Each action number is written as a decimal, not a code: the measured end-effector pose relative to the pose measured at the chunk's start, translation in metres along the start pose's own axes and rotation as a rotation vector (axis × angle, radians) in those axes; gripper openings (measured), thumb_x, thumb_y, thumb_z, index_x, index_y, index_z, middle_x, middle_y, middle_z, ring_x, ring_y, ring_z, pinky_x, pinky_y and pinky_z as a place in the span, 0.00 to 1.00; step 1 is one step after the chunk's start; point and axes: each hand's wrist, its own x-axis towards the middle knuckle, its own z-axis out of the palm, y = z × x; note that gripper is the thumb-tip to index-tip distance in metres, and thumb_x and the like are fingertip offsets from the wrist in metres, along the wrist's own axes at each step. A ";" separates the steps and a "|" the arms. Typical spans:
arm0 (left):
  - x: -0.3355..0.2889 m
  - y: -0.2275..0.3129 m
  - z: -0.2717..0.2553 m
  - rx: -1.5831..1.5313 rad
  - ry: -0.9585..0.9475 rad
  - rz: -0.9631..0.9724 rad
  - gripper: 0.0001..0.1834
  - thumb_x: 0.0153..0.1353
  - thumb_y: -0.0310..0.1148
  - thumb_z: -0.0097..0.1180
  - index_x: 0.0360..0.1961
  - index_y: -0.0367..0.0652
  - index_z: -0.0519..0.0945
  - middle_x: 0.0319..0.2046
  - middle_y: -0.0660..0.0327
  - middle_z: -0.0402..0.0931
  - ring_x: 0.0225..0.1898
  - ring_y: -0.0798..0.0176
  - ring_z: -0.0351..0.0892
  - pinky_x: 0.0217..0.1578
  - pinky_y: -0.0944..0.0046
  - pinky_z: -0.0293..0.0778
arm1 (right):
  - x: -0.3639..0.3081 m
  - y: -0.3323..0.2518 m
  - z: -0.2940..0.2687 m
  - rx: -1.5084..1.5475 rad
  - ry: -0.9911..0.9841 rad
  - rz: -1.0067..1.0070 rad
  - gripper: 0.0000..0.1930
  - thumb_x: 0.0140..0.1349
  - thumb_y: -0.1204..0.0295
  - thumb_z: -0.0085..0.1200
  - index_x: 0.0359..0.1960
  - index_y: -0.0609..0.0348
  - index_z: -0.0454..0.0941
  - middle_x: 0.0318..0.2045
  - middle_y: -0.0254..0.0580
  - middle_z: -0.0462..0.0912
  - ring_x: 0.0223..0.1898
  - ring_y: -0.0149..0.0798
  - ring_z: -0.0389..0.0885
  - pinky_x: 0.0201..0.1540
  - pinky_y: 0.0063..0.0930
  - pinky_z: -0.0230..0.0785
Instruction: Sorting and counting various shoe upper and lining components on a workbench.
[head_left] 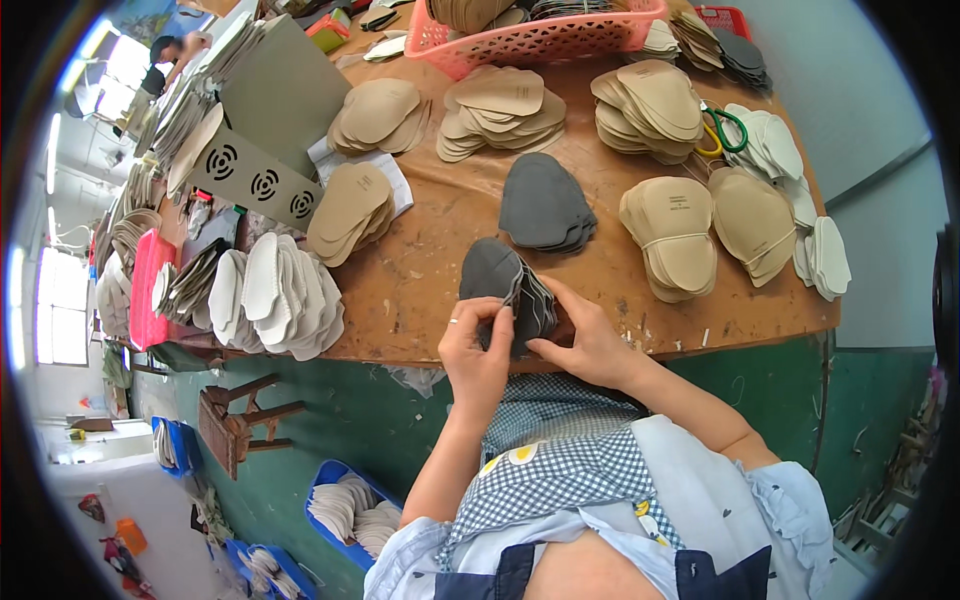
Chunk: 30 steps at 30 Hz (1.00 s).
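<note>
A stack of dark grey, rounded flat pieces [490,268] that look like shoe-part cutouts stands tilted at the table's near edge between my hands. My left hand [476,345] pinches the near side of the front piece, thumb and fingers closed on it. Around the stack's right side, my right hand [585,335] holds the layered edges between thumb and fingers. Pale edges show among the dark layers. Just beyond lies a second dark grey stack [545,200], touched by neither hand.
Tan stacks [500,110] and a banded tan bundle [668,238] lie around the brown table [440,215]. White pieces [290,295] are heaped at left. A pink basket [540,42] stands at the back, green-handled scissors [722,132] at right. A wooden stool [235,425] is on the floor.
</note>
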 end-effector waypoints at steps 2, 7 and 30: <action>0.001 -0.001 -0.006 -0.250 0.004 -0.243 0.06 0.70 0.27 0.58 0.39 0.34 0.81 0.32 0.69 0.77 0.34 0.79 0.73 0.37 0.75 0.70 | 0.000 0.002 0.000 0.088 -0.040 0.093 0.39 0.59 0.79 0.65 0.70 0.66 0.58 0.55 0.52 0.79 0.50 0.39 0.84 0.52 0.31 0.79; 0.003 -0.006 -0.015 -0.300 0.026 -0.282 0.07 0.71 0.28 0.57 0.41 0.34 0.82 0.31 0.70 0.77 0.34 0.78 0.72 0.36 0.76 0.68 | 0.001 -0.004 -0.001 0.193 -0.096 0.217 0.37 0.60 0.79 0.64 0.69 0.66 0.59 0.53 0.49 0.80 0.50 0.37 0.84 0.53 0.31 0.79; 0.006 -0.004 -0.016 -0.118 0.159 -0.046 0.08 0.70 0.17 0.49 0.47 0.35 0.78 0.49 0.58 0.74 0.38 0.72 0.77 0.40 0.74 0.75 | 0.011 -0.017 -0.009 -0.017 0.021 0.146 0.29 0.58 0.75 0.63 0.62 0.67 0.68 0.42 0.46 0.83 0.38 0.34 0.84 0.42 0.27 0.77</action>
